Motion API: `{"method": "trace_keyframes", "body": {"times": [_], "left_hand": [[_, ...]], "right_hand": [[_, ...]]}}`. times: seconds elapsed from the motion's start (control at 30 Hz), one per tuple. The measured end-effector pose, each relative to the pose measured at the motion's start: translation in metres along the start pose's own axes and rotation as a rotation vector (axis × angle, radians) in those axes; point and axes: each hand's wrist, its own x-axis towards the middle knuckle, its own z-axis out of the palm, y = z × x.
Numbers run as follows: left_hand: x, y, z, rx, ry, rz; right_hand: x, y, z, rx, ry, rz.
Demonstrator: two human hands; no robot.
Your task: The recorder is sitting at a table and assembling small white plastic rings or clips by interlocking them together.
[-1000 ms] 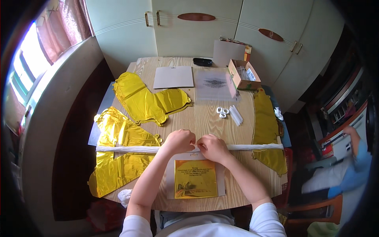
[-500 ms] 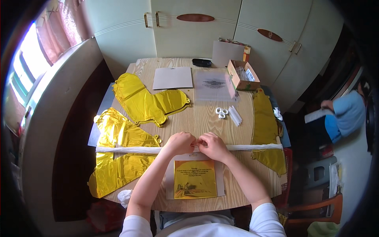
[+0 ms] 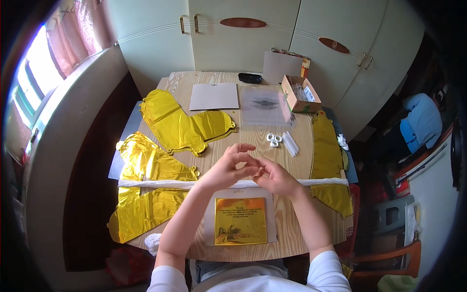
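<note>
Pale green cupboards (image 3: 243,44) are standing behind our wooden table (image 3: 287,226), while a curtained window (image 3: 41,56) is letting in light at the left. Across the wood our twisted white strip (image 3: 243,184) is lying sideways, its left end resting over crinkled gold foil (image 3: 146,163) and its right end over another gold foil piece (image 3: 327,151). Above its middle we are holding both hands close together: our left hand (image 3: 233,166) is hovering with its fingers loosely parted, released, and our right hand (image 3: 276,178) is hanging with bent fingers beside the left thumb; whether it is pinching anything small, we cannot tell. Nearer us, a flat gold packet (image 3: 240,221) is lying on a grey card (image 3: 210,224). Farther off, white rings (image 3: 274,140) and whitish sticks (image 3: 290,144) are lying side by side before an open box (image 3: 305,105).
</note>
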Motion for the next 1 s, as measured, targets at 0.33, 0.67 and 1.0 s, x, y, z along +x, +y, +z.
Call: {"method": "trace_keyframes", "body": {"times": [0.33,0.67,1.0], "left_hand": [[-0.005,0.015,-0.011,-1.045,0.014,-0.088],[-0.005,0.02,-0.018,0.755,0.386,0.226],[-0.003,0.027,-0.007,-0.19,0.248,0.152]], "right_hand": [[-0.001,0.004,-0.01,0.686,-0.108,-0.049],[-0.008,-0.023,0.011,-0.246,0.051,-0.306],[-0.007,-0.024,0.025,-0.457,0.186,-0.312]]}}
